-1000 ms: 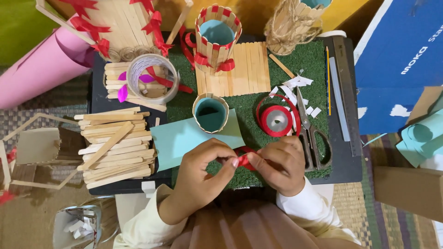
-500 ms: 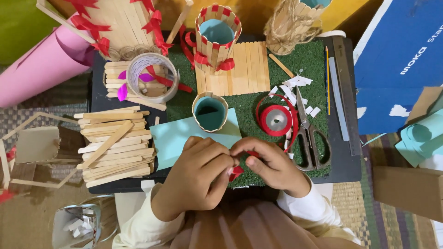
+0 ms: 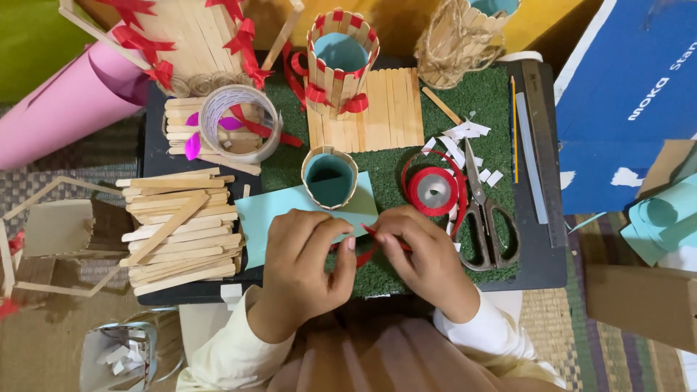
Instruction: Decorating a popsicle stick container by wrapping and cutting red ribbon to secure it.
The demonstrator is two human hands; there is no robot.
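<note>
Head view: on the desk [image 3: 174, 290], a finished stick holder [image 3: 341, 62] with red bows is seen at 12 o'clock, a bare teal tube [image 3: 329, 176] at centre, a stick pile [image 3: 181, 229] at 9 o'clock and a ribbon spool [image 3: 433, 190] at 2 o'clock. Both hands, left hand [image 3: 305, 265] and right hand [image 3: 425, 254], are closed on a short red ribbon [image 3: 370, 247] at 6 o'clock, judged a bow half-tied; the tube is not yet clad.

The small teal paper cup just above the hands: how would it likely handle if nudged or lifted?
The teal cup looks like thin rolled paper, so probably very light and easily crushed by a firm pinch. It stands upright, open end up, on the light blue sheet; a sideways nudge would likely tip it. Being round, it may then roll across the green mat.
</note>
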